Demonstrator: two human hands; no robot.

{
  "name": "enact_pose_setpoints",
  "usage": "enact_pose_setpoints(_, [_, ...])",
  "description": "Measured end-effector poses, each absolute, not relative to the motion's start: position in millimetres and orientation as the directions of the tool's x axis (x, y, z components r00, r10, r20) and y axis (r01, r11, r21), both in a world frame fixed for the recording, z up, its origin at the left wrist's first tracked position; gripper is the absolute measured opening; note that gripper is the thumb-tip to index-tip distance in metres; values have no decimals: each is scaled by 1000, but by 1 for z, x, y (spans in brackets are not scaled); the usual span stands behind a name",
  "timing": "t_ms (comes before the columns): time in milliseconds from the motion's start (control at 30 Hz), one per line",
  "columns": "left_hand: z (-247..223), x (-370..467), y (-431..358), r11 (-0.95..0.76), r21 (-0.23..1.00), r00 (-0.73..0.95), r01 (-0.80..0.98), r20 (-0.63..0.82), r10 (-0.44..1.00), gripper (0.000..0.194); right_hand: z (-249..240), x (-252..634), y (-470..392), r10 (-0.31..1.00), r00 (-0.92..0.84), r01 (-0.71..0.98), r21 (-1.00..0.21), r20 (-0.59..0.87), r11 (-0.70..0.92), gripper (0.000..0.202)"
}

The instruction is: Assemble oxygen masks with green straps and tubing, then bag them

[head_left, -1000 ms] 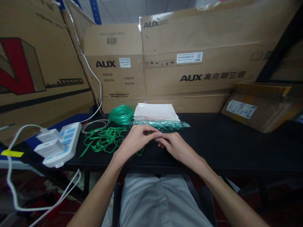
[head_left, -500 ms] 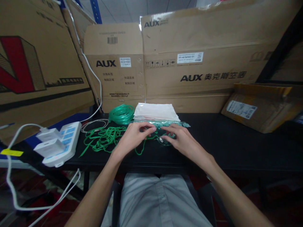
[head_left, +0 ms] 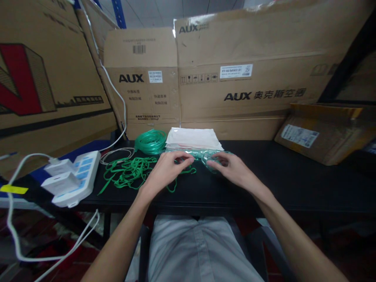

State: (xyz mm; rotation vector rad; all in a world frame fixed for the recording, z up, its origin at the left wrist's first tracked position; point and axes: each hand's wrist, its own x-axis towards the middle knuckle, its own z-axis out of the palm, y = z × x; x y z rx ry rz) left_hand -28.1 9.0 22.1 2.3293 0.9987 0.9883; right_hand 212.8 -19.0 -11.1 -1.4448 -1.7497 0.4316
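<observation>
My right hand (head_left: 230, 166) is closed on a clear greenish plastic piece (head_left: 207, 158), its fingers bent round the right side. To the left, my left hand (head_left: 172, 163) pinches with thumb and fingertips beside a green strap; a short length of that strap (head_left: 188, 170) shows right of the thumb. What lies between the left fingertips is too small to make out. A tangle of green straps (head_left: 127, 172) lies left of my left hand. Behind it sits a coil of green tubing (head_left: 150, 141). White sheets or packets (head_left: 192, 138) lie just beyond both hands.
A white power strip (head_left: 88, 172) with plugged-in chargers is at the left of the black table (head_left: 282, 184). Large cardboard boxes (head_left: 235, 47) stand along the back. A taped brown parcel (head_left: 320, 135) rests at the right. White cables hang at the left.
My right hand has moved slightly right and turned, now with the clear plastic piece lifted up in its fingers. My left hand is nearly where it was.
</observation>
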Motion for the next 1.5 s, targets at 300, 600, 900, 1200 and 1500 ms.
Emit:
enact_pose_setpoints(300, [27, -24, -1, -710, 602, 556, 365, 471, 685, 21, 8, 193, -33, 976, -27, 149, -964, 217, 219, 45])
enact_pose_setpoints(600, [28, -23, 0, -710, 603, 560, 362, 468, 683, 20, 9, 192, -34, 980, -49, 107, -974, 194, 199, 46])
enact_pose_setpoints(900, [25, -23, 1, -724, 584, 560, 367, 483, 673, 20, 6, 189, -34, 979, -80, 105, -975, 188, 196, 48])
enact_pose_setpoints(1200, [25, -23, 2, -722, 590, 560, 363, 481, 674, 19, 5, 191, -30, 981, -46, 120, -974, 189, 194, 50])
enact_pose_setpoints(1500, [26, -23, 0, -715, 592, 555, 373, 475, 683, 19, 2, 191, -29, 974, -51, 129, -966, 221, 226, 50])
